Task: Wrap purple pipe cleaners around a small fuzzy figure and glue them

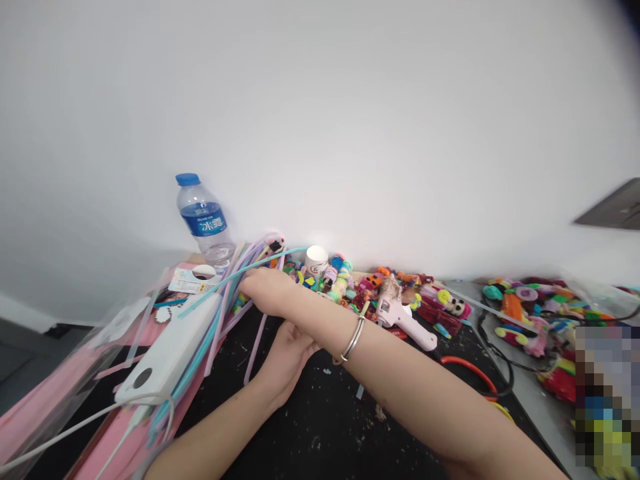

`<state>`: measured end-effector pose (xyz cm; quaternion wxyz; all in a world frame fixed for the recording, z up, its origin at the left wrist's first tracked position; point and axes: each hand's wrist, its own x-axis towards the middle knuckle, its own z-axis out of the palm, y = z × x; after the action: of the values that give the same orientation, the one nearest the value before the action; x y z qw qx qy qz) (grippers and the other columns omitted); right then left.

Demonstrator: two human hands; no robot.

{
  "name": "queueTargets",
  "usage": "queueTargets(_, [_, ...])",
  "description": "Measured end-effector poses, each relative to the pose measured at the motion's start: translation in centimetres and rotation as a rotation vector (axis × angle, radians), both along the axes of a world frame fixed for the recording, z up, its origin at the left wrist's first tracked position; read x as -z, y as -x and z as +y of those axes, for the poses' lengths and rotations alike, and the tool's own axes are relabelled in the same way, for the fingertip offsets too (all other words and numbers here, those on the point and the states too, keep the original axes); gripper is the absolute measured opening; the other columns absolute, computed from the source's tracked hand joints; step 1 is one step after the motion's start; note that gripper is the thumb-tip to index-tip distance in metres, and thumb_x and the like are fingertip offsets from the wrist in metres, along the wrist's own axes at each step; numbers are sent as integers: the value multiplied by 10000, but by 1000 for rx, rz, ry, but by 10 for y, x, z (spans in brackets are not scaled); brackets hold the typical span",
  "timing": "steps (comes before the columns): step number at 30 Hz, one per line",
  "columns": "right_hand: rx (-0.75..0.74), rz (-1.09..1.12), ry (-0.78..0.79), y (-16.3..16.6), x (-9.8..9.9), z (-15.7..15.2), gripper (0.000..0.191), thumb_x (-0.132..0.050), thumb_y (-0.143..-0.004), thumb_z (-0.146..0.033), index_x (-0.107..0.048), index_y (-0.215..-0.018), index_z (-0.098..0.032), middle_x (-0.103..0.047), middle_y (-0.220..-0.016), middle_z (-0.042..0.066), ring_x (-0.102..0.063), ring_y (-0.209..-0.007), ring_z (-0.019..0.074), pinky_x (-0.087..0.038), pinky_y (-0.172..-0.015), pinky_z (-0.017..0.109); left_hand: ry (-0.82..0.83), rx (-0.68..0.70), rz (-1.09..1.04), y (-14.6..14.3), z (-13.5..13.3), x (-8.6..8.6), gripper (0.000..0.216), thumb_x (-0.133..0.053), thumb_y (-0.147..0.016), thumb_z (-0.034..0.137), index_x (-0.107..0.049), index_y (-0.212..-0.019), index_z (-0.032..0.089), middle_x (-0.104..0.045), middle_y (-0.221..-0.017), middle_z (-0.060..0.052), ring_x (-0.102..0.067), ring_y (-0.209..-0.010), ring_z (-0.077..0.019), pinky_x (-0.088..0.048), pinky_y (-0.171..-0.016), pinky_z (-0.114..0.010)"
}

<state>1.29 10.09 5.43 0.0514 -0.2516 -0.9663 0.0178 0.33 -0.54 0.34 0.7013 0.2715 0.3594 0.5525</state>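
My right hand (270, 291), on the braceleted arm, crosses over my left arm to a bundle of pastel pipe cleaners (220, 320). Its fingers curl down among the stems, with their tips hidden. Close by, a light-blue pipe cleaner (220, 285) slants above the rest, and a lilac one (257, 347) sticks out below the hand. Under my right forearm, my left hand (293, 347) has its fingers pressed together in a pinch. The forearm partly covers it, and whatever it holds is hidden.
A water bottle (203, 217) leans by the wall, near a white power strip (167, 353) with cables. A paper cup (317, 260), a pink glue gun (403, 317) and colourful fuzzy figures (445, 307) line the black table (320, 427). Orange-handled scissors (470, 370) lie at right.
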Motion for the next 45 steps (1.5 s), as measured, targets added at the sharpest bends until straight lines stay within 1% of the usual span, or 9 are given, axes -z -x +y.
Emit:
queueTargets(6, [-25,69,-57,-14,-14,-3,125,-569,-825,-145,-680,-873,-173,-682,-918,39,-601,-889,197,-446,-735,282,1,12,-14,1,2,4,253,-722,-712,176,-609,-938,176,-699,-986,-57,-623,-947,-206,-471,-842,-345])
queueTargets(8, [-31,102,-91,-23,-25,-7,151,-551,-858,-185,-678,-939,-199,-678,-946,30,-559,-944,209,-399,-787,313,-10,33,-7,2,2,5,225,-699,-741,188,-593,-939,186,-687,-931,-36,-622,-880,-175,-477,-810,-330])
queueTargets(15, [25,160,-185,-53,-78,-24,231,-510,-871,-142,-657,-698,-182,-663,-754,52,-484,-893,216,-290,-773,352,-25,61,52,4,2,1,152,-655,-787,207,-560,-905,197,-652,-832,0,-598,-765,-116,-469,-765,-274])
queueTargets(19, [83,190,-72,-81,-106,-37,248,-446,-898,-140,-668,-790,-158,-658,-765,32,-545,-731,148,-336,-691,269,5,49,69,5,2,-1,198,-694,-750,237,-557,-888,202,-654,-773,9,-609,-729,-123,-469,-754,-276])
queueTargets(22, [180,365,-57,-112,-116,-51,258,-436,-902,-135,-692,-880,-165,-683,-838,23,-602,-782,143,-386,-697,241,15,36,56,5,3,-2,225,-707,-736,242,-562,-904,206,-662,-767,5,-613,-724,-124,-467,-755,-278])
queueTargets(28, [491,382,65,-177,-99,-72,297,-431,-891,-164,-672,-1045,-242,-725,-938,8,-659,-826,173,-463,-691,267,45,26,48,3,2,-6,255,-742,-691,246,-583,-886,200,-675,-750,-1,-619,-709,-128,-472,-735,-269])
queueTargets(33, [681,215,66,-214,-64,-55,318,-406,-823,-92,-707,-878,-177,-732,-879,67,-662,-793,203,-474,-683,293,16,85,69,2,-1,-6,214,-708,-734,262,-571,-889,208,-670,-736,4,-620,-698,-124,-479,-725,-266])
queueTargets(38, [669,200,120,-225,-39,-48,304,-402,-838,-104,-694,-857,-184,-724,-847,58,-649,-753,191,-453,-653,277,14,125,25,3,-2,-6,179,-689,-756,262,-566,-879,219,-665,-758,8,-619,-709,-125,-485,-775,-302])
queueTargets(45, [602,167,25,-202,-31,-72,152,-559,-836,-218,-694,-900,-188,-670,-827,52,-607,-742,182,-416,-662,273,-17,239,-175,3,-3,-8,97,-648,-797,196,-577,-855,227,-676,-821,-9,-614,-765,-121,-416,-945,-455])
